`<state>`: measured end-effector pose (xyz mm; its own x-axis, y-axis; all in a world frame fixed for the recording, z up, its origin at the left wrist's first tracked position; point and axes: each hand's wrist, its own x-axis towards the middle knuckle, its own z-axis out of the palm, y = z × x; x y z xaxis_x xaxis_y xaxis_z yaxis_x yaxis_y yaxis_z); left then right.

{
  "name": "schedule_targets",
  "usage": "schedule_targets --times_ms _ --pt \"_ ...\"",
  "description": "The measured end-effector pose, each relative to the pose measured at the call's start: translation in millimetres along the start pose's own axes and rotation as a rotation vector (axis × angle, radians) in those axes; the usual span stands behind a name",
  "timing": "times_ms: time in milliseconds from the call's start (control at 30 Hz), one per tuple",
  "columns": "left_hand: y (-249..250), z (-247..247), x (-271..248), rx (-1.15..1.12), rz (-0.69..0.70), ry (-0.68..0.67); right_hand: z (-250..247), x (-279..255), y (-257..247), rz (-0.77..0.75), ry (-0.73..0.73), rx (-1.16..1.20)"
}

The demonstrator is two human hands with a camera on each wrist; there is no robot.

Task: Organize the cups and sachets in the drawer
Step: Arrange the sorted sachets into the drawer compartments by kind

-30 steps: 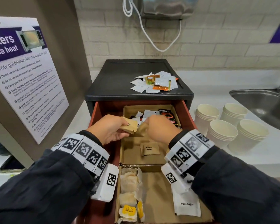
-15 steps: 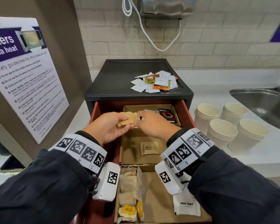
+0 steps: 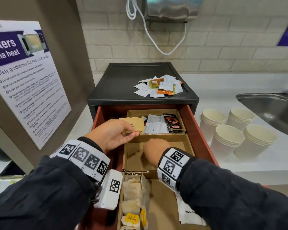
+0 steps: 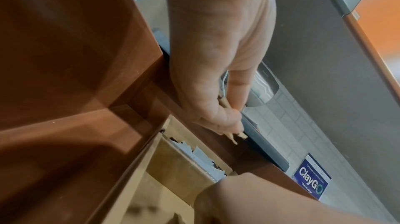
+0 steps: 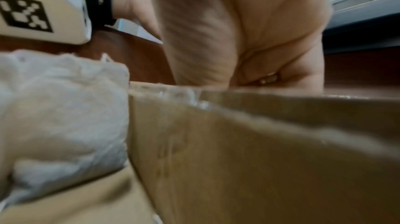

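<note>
right hand (image 3: 154,151) dropped into middle compartment, left hand (image 3: 113,136) still pinching brown sachets (image 3: 135,124)

Bare cardboard floor in near compartment (image 3: 163,205), between tea bags (image 3: 131,191) and white sachet (image 3: 189,213).

Dark navy sleeves (image 3: 40,196) cover both arms to the wrists, each circled by a white band (image 3: 83,156) printed with black square fiducial codes; a white camera housing (image 3: 111,190), bearing 1 such code, hangs below the left wrist.
</note>
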<state>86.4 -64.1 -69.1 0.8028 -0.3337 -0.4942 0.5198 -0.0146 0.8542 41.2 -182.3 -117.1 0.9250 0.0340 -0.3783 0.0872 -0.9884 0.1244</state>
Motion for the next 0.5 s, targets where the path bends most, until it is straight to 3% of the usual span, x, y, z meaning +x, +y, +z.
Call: schedule_targets --times_ms 267,400,500 --pt "-2 -6 6 0.048 -0.020 0.108 -30 -13 27 0.079 0.250 0.306" --pt "-1 -2 2 0.016 -0.055 0.000 -58 -24 30 0.024 0.540 0.541" --pt "1 1 -1 -0.071 -0.074 -0.153 -66 -32 16 -0.121 0.511 0.500"
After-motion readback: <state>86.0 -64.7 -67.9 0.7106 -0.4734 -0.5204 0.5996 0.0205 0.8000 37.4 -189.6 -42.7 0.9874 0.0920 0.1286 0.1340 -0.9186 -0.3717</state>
